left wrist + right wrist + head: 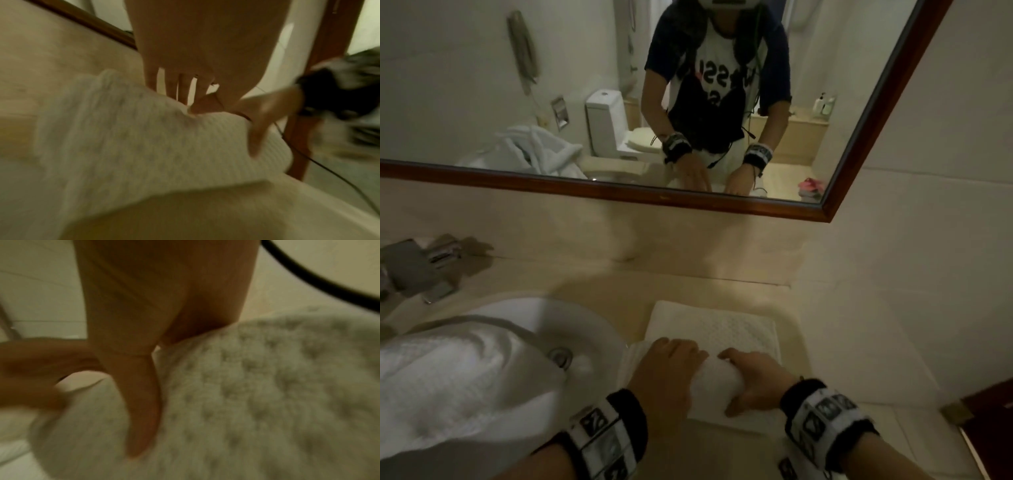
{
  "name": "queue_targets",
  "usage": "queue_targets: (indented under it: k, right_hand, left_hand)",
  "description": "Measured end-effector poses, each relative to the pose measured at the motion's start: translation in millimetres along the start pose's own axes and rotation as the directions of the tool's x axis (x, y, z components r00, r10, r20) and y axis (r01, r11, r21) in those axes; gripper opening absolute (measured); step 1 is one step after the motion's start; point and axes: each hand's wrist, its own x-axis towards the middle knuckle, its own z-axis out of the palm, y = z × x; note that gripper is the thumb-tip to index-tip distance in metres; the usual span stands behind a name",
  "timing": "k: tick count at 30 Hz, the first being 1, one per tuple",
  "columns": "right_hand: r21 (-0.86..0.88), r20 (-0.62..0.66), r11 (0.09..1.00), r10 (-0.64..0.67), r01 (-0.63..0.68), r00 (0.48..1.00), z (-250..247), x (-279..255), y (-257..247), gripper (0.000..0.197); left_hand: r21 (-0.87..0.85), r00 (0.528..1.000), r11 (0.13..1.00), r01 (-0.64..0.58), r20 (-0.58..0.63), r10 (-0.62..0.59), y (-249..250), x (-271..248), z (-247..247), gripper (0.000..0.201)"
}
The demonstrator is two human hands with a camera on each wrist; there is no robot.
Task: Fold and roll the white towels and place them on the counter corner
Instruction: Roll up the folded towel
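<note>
A white waffle towel (709, 325) lies on the beige counter (801, 349) right of the sink, its near end rolled into a thick roll (717, 380). My left hand (671, 363) rests on the roll's left part; in the left wrist view its fingers (170, 84) reach fairly straight over the towel (123, 129). My right hand (753, 377) cups the roll's right part, fingers over the far side and thumb (141, 402) on the near side of the towel (257, 394). The fingertips of both hands are hidden behind the roll.
A second white towel (458, 377) is heaped over the left of the sink (571, 325). A chrome tap (417, 270) stands at far left. A framed mirror (619, 192) hangs above, walls meet at the counter's back right corner (774, 274), and a wooden door frame (989, 401) is at right.
</note>
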Motion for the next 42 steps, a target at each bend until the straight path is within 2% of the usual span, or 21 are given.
queue_targets:
  k: [3, 5, 7, 9, 10, 12, 15, 20, 23, 24, 26, 28, 30, 32, 33, 35, 36, 37, 39, 40, 42]
  right_hand:
    - [0.073, 0.100, 0.997, 0.027, -0.035, 0.995, -16.5, 15.3, 6.2, 0.074]
    - [0.060, 0.145, 0.997, 0.035, -0.044, 0.989, -22.2, 22.1, 8.1, 0.076]
    - [0.000, 0.047, 1.000, 0.008, -0.008, 0.999, -23.8, 19.3, 6.7, 0.083]
    - [-0.193, -0.146, 0.980, -0.069, 0.040, 0.987, -20.1, 11.7, 4.8, 0.090]
    - [-0.288, -0.193, 0.956, -0.110, 0.051, 0.975, -16.4, 7.8, 3.7, 0.096]
    - [-0.423, -0.186, 0.906, -0.124, 0.035, 0.975, -6.9, 6.4, 3.4, 0.105]
    - [-0.431, -0.182, 0.902, -0.075, -0.011, 0.980, -6.0, 17.8, 13.2, 0.095]
    - [-0.170, -0.008, 0.985, -0.006, 0.004, 1.000, -49.6, 38.3, 26.3, 0.093]
    - [-0.194, 0.028, 0.981, 0.016, -0.010, 0.999, -57.4, 45.6, 23.2, 0.093]
    - [-0.241, -0.003, 0.970, 0.019, -0.019, 1.000, -55.0, 45.4, 20.7, 0.093]
    - [-0.377, -0.124, 0.926, -0.019, -0.029, 0.992, -45.3, 40.6, 16.8, 0.092]
    - [-0.453, -0.210, 0.892, -0.093, -0.012, 0.973, -36.1, 32.7, 12.1, 0.094]
    - [-0.494, -0.274, 0.869, -0.135, -0.018, 0.952, -26.8, 29.2, 10.5, 0.108]
    - [-0.524, -0.319, 0.850, -0.140, -0.051, 0.937, -25.8, 30.9, 13.8, 0.131]
    - [-0.527, -0.330, 0.849, -0.156, -0.044, 0.931, -24.3, 33.7, 16.8, 0.134]
    - [-0.507, -0.383, 0.861, -0.181, -0.042, 0.906, -22.2, 40.9, 25.5, 0.120]
    - [-0.501, -0.399, 0.865, -0.196, -0.033, 0.896, -22.2, 44.7, 28.3, 0.112]
    - [-0.495, -0.379, 0.869, -0.205, -0.011, 0.902, -26.1, 47.9, 28.7, 0.106]
    - [-0.445, -0.244, 0.892, -0.203, 0.077, 0.948, -34.2, 55.7, 31.1, 0.094]
    - [-0.449, -0.208, 0.889, -0.199, 0.087, 0.958, -40.4, 59.4, 31.7, 0.087]
    - [-0.461, -0.200, 0.882, -0.212, 0.099, 0.957, -48.7, 65.0, 33.0, 0.086]
  left_hand:
    - [0.115, 1.000, 0.993, -0.007, 0.005, 0.007, -4.8, -10.7, 34.6, 0.091]
    - [0.102, 1.000, 0.995, -0.012, 0.021, 0.009, -8.9, -4.4, 38.4, 0.096]
    - [0.090, 0.999, 0.996, 0.022, 0.035, -0.025, -10.4, 13.2, 26.2, 0.098]
    - [0.039, 0.981, 0.996, 0.084, 0.171, -0.090, -12.4, 37.0, 7.4, 0.084]
    - [0.043, 0.971, 0.993, 0.107, 0.211, -0.113, -13.7, 49.9, 2.4, 0.074]
    - [0.066, 0.960, 0.992, 0.111, 0.249, -0.124, -17.2, 67.7, -11.1, 0.062]
    - [0.069, 0.946, 0.994, 0.086, 0.306, -0.104, -25.8, 79.9, -15.7, 0.073]
    - [0.136, 0.983, 0.990, -0.023, 0.185, -0.002, -30.3, 49.3, -16.4, 0.107]
    - [0.259, 0.990, 0.965, -0.032, 0.141, -0.004, -34.6, 48.8, -8.6, 0.119]
    - [0.286, 0.996, 0.958, -0.004, 0.083, -0.021, -36.2, 55.4, -6.3, 0.119]
    - [0.231, 0.998, 0.972, 0.047, 0.017, -0.053, -35.3, 72.8, -10.4, 0.093]
    - [0.107, 0.980, 0.991, 0.076, 0.177, -0.094, -34.3, 93.2, -27.4, 0.062]
    - [-0.039, 0.919, 0.991, 0.126, 0.382, -0.101, -39.1, 113.7, -45.9, 0.042]
    - [-0.194, 0.832, 0.948, 0.252, 0.544, -0.110, -45.4, 126.2, -43.1, 0.057]
    - [-0.249, 0.814, 0.923, 0.293, 0.571, -0.104, -46.0, 127.1, -37.3, 0.071]
    - [-0.300, 0.794, 0.885, 0.355, 0.597, -0.117, -39.6, 120.3, -30.6, 0.086]
    - [-0.297, 0.807, 0.889, 0.349, 0.578, -0.124, -33.7, 115.0, -31.2, 0.089]
    - [-0.260, 0.852, 0.912, 0.317, 0.500, -0.153, -28.6, 109.2, -29.1, 0.091]
    - [-0.047, 0.969, 0.984, 0.173, 0.188, -0.162, -15.4, 88.9, -24.2, 0.091]
    - [0.078, 0.989, 0.987, 0.140, 0.026, -0.143, -13.0, 80.8, -14.1, 0.096]
    - [0.126, 0.978, 0.970, 0.207, 0.000, -0.208, -9.4, 67.5, 5.1, 0.117]
